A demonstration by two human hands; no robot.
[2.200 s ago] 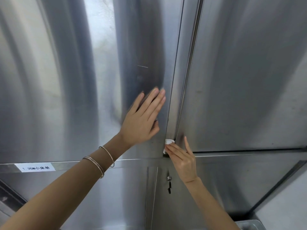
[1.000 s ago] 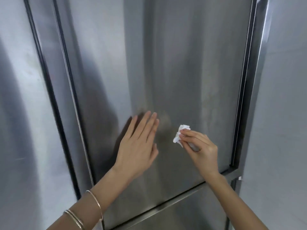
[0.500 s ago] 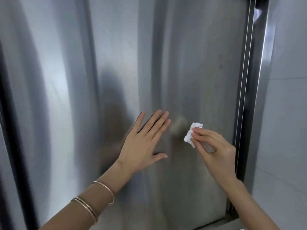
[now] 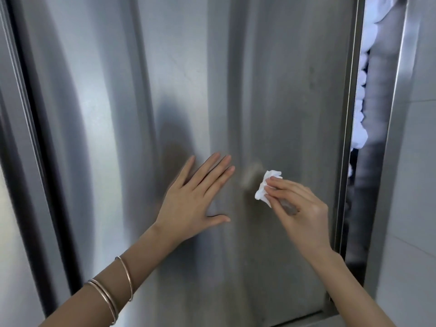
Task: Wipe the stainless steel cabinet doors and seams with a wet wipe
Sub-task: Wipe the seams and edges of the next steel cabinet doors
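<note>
A tall stainless steel cabinet door (image 4: 271,90) fills the view. My left hand (image 4: 195,199) lies flat on it with fingers straight and spread, thumb pointing right. To its right, my right hand (image 4: 299,208) pinches a small crumpled white wet wipe (image 4: 266,187) and holds it against the door panel. A dull smudge on the steel sits just left of the wipe. The door's right seam (image 4: 349,138) runs vertically just beyond my right hand.
A dark vertical seam (image 4: 30,138) borders the door on the left, with another steel panel beyond it. On the right a steel frame strip (image 4: 401,114) reflects white shapes, and a grey tiled wall (image 4: 420,208) follows. The door's bottom edge shows at lower right.
My hands went from the middle seam to this right-hand door panel. Over the last half second both hands kept their pose, and the view closed in slightly on the door.
</note>
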